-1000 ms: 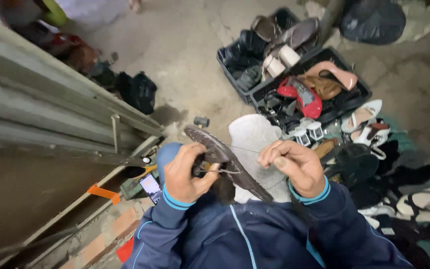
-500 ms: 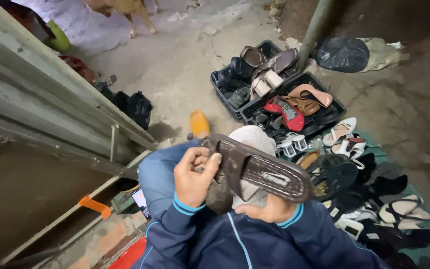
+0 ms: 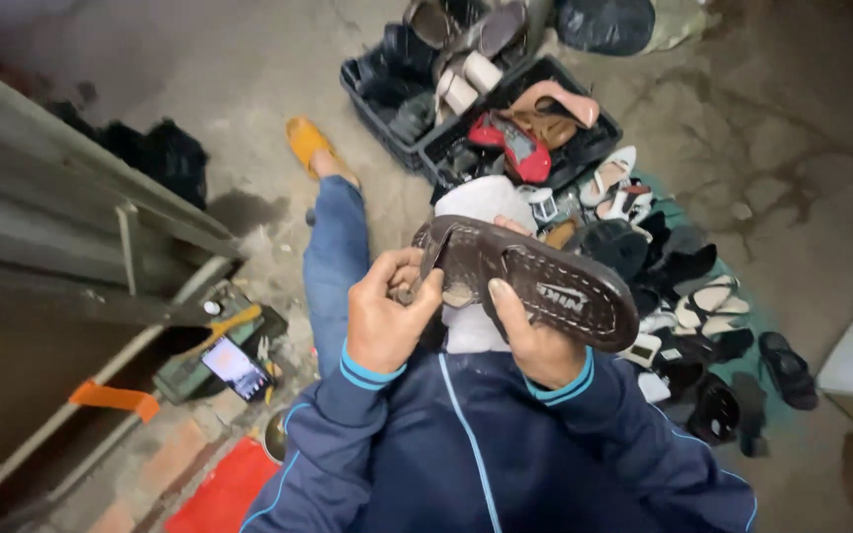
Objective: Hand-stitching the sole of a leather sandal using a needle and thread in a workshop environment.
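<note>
Person sits on the concrete floor, one leg in jeans out front w/ an orange shoe on the foot. Both hands are up near the lap, holding a dark brown sandal, footbed facing the camera, heel end to the right.

Left hand is clamped on the toe end by the strap, fingers curled, thumb pressing at the strap base. Right hand is closed on the sandal from below mid-sole, thumb lying across the footbed.

Progress, as a judgement: work on the strap area looks underway, not finished. The sandal isn't set down, and no thread or tool is clearly visible, too small to tell.

Around: black crates of mixed shoes ahead, more sandals & shoes spread on a green mat to the right, a phone w/ lit screen on the floor at left.
</note>
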